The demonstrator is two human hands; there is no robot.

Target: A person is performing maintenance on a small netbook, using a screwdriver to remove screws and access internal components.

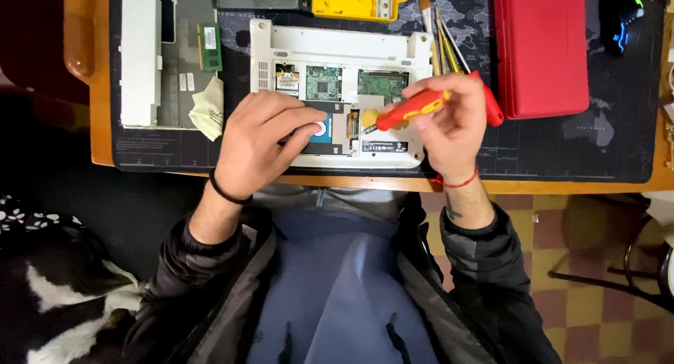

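Red-handled screwdriver (411, 109) gripped in right hand (449, 125), tip at opened white laptop (337, 90), probably on screw; left hand (263, 136) unclenched, fingers pressing drive (324, 136). Next needs steady tip.

Evenly lit desk, dark surroundings, sharp centre.

Light from overhead brightens the white plastic laptop underside (337, 48); soft shadows sit under both hands. At 9 o'clock the frame falls nearly black. The glossy red plastic case (540, 48) at 2 o'clock shows mild sheen. Edges bow slightly; the fingers look faintly blurred.

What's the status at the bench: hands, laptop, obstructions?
Left hand pressing hard drive in opened white laptop. Right hand gripping red screwdriver, tip at drive edge. Nothing blocking.
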